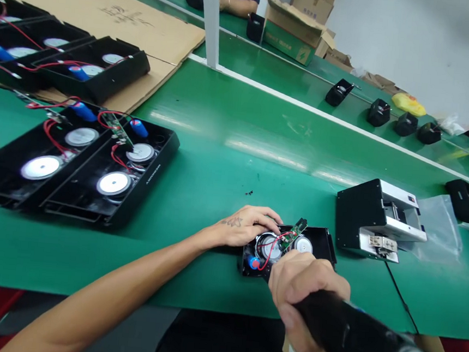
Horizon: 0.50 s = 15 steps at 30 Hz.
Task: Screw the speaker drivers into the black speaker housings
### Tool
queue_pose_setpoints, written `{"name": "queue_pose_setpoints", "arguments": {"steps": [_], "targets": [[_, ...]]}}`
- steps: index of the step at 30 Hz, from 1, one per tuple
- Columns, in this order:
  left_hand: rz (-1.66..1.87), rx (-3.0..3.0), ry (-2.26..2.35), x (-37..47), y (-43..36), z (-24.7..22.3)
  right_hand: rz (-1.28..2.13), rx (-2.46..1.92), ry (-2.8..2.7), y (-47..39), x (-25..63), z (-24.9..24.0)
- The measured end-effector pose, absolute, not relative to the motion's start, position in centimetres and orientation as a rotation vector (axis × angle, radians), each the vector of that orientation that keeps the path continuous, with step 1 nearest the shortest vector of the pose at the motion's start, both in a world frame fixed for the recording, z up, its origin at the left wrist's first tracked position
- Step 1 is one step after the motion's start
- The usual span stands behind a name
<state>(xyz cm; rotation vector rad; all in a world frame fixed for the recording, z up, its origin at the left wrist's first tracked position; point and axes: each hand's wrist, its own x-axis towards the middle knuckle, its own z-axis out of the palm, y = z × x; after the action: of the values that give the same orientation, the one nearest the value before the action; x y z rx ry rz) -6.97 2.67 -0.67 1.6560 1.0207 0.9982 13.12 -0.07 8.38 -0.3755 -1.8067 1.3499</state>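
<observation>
Your right hand [309,286] clamps a cylindrical black tool [362,332], hiding part of the open black rectangular casing [321,244], lower centre; your left hand [249,225] touches it, grip unclear. A black-and-silver boxy machine [356,217] stands at right.

Open table [205,184] runs left-ahead from the left hand [248,226] to a black box [147,185]; a machine [360,220] blocks right-ahead of the right hand [304,294].
</observation>
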Motion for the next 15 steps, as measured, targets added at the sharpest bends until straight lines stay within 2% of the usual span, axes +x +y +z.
{"name": "queue_pose_setpoints", "arguments": {"steps": [5, 15], "targets": [[0.983, 1.658, 1.002, -6.84, 2.7, -0.48, 1.252, -0.317, -1.736, -0.17, 12.54, 8.64], [0.994, 1.654, 1.014, -6.74, 2.6, -0.62, 1.328, -0.463, -1.673, -0.76, 12.97, 9.12]]}}
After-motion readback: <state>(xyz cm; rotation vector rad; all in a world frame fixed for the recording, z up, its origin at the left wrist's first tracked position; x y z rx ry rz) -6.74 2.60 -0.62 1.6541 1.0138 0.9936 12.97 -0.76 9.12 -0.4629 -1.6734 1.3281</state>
